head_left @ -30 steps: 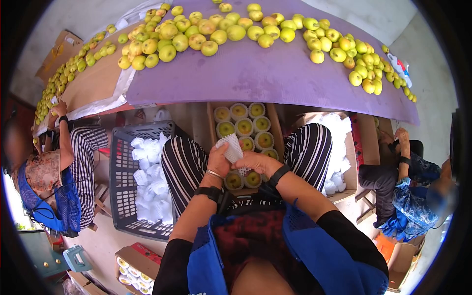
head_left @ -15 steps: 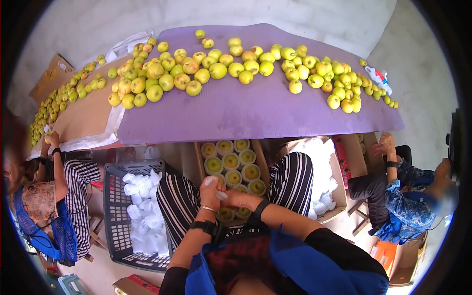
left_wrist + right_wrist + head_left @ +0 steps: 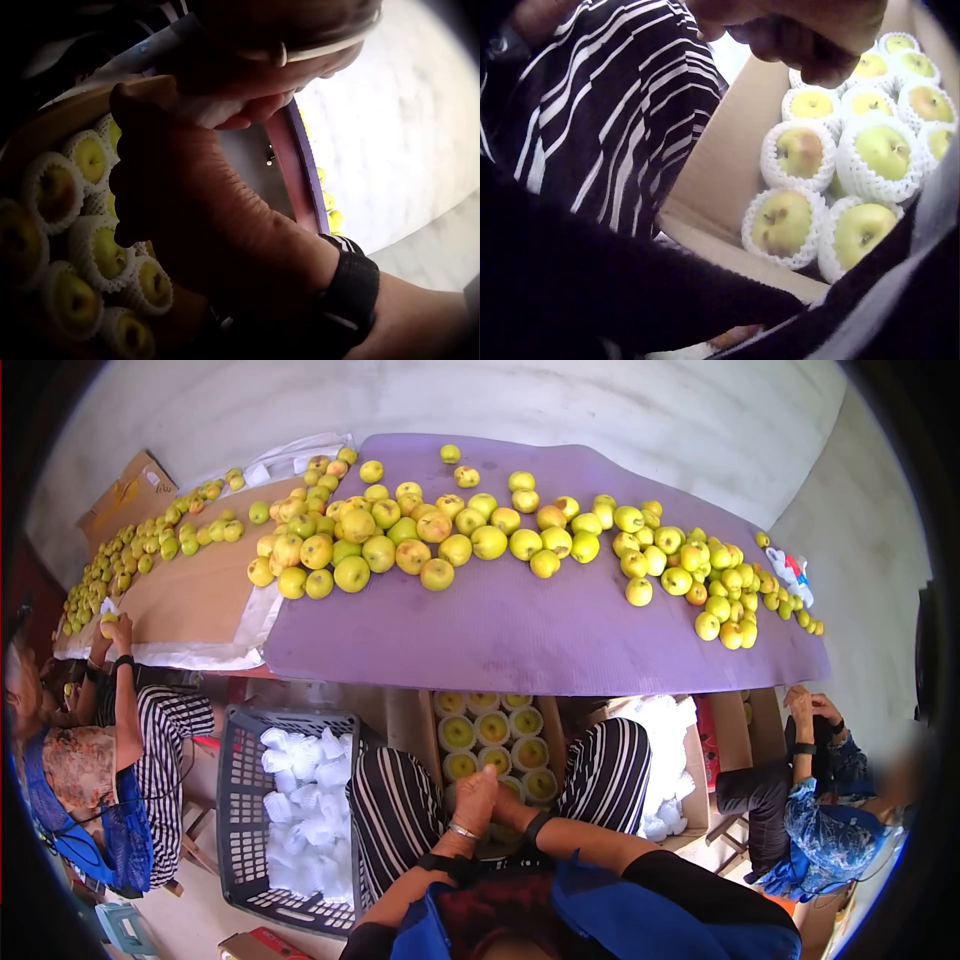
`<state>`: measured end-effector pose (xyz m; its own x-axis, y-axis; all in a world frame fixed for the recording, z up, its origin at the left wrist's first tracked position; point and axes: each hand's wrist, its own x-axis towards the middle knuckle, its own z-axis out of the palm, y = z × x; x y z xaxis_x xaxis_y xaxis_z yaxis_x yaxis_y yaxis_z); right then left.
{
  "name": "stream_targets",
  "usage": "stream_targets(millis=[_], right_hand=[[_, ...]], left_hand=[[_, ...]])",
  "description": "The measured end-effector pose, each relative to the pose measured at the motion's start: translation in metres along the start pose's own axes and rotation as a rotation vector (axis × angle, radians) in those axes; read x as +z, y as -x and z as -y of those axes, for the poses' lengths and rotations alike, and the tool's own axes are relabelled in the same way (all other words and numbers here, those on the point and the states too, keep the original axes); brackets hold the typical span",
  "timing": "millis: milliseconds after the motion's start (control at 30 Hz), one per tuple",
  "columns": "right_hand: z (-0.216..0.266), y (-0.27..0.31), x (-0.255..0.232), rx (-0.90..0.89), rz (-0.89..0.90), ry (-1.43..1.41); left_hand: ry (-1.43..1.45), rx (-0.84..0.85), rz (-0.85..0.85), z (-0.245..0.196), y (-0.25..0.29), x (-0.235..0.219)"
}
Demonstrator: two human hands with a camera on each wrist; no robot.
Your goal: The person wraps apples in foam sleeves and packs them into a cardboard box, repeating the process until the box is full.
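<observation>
My left hand (image 3: 474, 800), with a bangle on its wrist, and my right hand (image 3: 511, 811) meet close over the near part of a cardboard box (image 3: 709, 161). Between them, in the left wrist view, shows a bit of white foam net (image 3: 215, 112); both hands have curled fingers around it, and most of it is hidden. In the box, yellow-green apples (image 3: 883, 152) sit in rows, each in its own white foam net. The right wrist view shows the curled right fingers above the box.
A purple-covered table (image 3: 450, 645) ahead bears many loose apples (image 3: 488, 542). To the left stands a dark plastic crate (image 3: 240, 810) of white foam nets (image 3: 310, 800); more white foam (image 3: 660, 760) fills a carton at the right. Seated people flank both sides, and striped knees border the box.
The white foam net, spread between both hands a second ago, is now bunched and mostly hidden in them. My hands have drawn together. The head view has shifted, tilting up.
</observation>
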<state>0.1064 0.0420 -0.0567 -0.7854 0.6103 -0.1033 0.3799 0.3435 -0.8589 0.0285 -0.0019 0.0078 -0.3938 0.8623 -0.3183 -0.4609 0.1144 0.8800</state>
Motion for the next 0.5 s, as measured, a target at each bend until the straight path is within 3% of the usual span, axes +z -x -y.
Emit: stream_targets(millis=[100,133,167,233,333,400,500], right_hand=[[-0.025,-0.003,0.007,0.028,0.102,-0.045],[-0.001,0.001,-0.008,0.048,0.080,-0.219],[0.009,0.002,-0.015,0.056,0.088,-0.218],[0.022,0.006,-0.024,0.037,0.021,-0.234],[0.030,0.011,-0.026,-0.011,-0.086,-0.260],[-0.034,0.004,0.006,-0.056,-0.027,-0.258],[-0.046,-0.003,0.009,-0.058,-0.007,-0.025]], left_hand=[[-0.123,0.085,0.119,-0.001,0.002,0.003],[-0.109,0.111,0.147,-0.003,0.003,0.005],[-0.102,0.104,0.141,-0.004,0.003,0.006],[-0.133,0.186,0.178,-0.003,0.003,0.008],[-0.162,0.178,0.246,0.005,0.001,0.005],[-0.188,0.177,0.186,-0.001,0.000,0.005],[-0.185,0.128,0.047,-0.010,-0.001,0.008]])
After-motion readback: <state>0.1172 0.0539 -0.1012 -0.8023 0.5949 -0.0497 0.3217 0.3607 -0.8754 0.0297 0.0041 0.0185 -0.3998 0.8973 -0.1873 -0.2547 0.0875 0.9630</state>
